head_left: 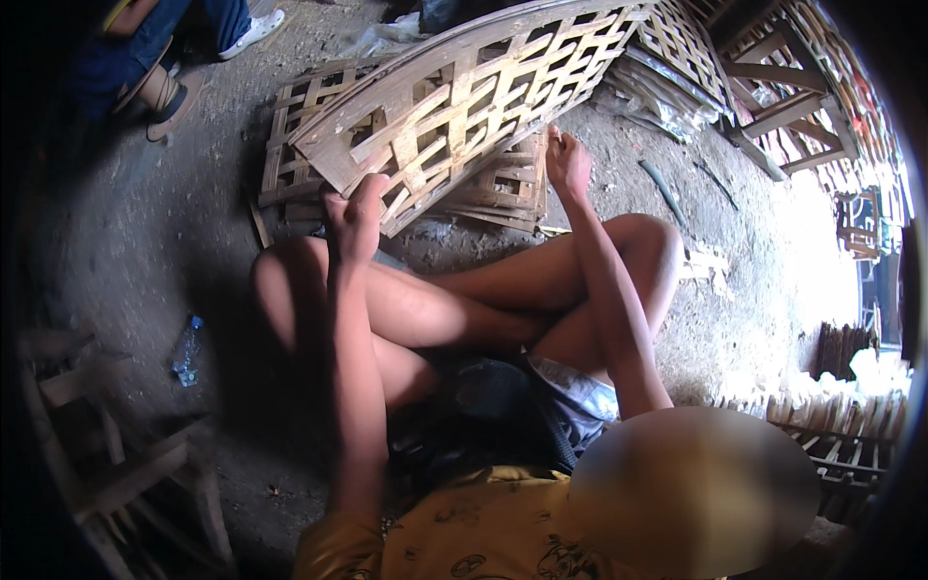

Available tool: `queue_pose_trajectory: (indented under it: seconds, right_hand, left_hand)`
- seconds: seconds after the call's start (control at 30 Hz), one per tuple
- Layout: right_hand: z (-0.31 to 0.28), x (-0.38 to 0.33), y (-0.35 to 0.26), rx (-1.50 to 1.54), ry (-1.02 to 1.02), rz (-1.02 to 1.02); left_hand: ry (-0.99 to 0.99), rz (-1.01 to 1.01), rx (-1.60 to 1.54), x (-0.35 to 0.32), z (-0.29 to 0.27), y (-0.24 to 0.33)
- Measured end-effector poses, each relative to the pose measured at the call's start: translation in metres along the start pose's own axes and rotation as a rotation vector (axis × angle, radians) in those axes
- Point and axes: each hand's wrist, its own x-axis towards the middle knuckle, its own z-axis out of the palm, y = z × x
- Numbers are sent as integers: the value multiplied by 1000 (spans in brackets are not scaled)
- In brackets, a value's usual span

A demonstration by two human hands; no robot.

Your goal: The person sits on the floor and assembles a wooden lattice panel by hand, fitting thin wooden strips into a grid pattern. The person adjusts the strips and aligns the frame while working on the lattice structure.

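I sit cross-legged on a dirt floor with a woven bamboo lattice panel tilted up in front of my knees. My left hand grips the panel's near lower edge. Closed around its near right edge is my right hand. The panel leans over a stack of similar flat lattice panels lying on the ground.
More lattice frames stand at the far right. A plastic bottle lies on the ground at left. Wooden pieces sit at the lower left, bamboo strips at the right. Another person's sandalled feet are at the top left.
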Motion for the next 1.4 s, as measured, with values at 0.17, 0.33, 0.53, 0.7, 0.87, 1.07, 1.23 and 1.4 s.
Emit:
queue_pose_trajectory:
  seconds: [0.17, 0.33, 0.53, 0.7, 0.87, 1.07, 1.23, 1.4]
  right_hand:
    - [-9, 0, -12, 41, -87, 177]
    - [-1, 5, 6, 41, -32, 119]
    - [-5, 7, 13, 45, -17, -1]
    - [15, 2, 13, 74, -40, -33]
    - [30, 3, 29, 141, -87, -221]
    - [39, -12, 3, 201, -132, -315]
    - [33, -12, 1, 222, -50, -345]
    - [36, -11, 6, 216, -49, -312]
  left_hand:
    - [20, 10, 16, -1, -4, 5]
    - [100, -111, -102, 3, -4, 5]
    - [267, -146, -198, 7, -11, 15]
    - [290, -129, -166, 6, -24, 15]
    - [395, -130, -150, 7, -12, 15]
    - [388, -133, -157, -1, -12, 19]
    - [381, -85, 22, 0, -16, 14]
    - [359, -98, -25, 2, -20, 9]
